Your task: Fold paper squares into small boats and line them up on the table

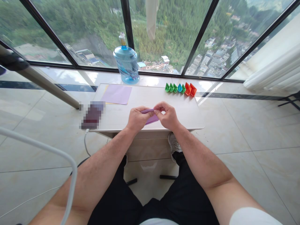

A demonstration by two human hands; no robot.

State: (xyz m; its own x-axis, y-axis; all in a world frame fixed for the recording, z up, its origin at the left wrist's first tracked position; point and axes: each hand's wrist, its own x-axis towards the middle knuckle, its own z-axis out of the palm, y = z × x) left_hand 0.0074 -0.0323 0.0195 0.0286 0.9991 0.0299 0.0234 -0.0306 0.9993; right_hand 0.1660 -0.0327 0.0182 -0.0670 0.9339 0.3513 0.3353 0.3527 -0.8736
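Note:
A small folded piece of purple paper is held just above the near part of the white table. My left hand is closed on its left side, fingers curled over the top edge. My right hand pinches its right end between thumb and fingers. At the table's far left lies a flat stack of purple sheets. A row of folded paper boats, green, blue and red, stands along the far right edge.
A blue water jug stands on the window ledge behind the table. A blurred dark object lies at the table's left edge with a cable hanging down. A metal pole slants at left. My shoe shows under the table.

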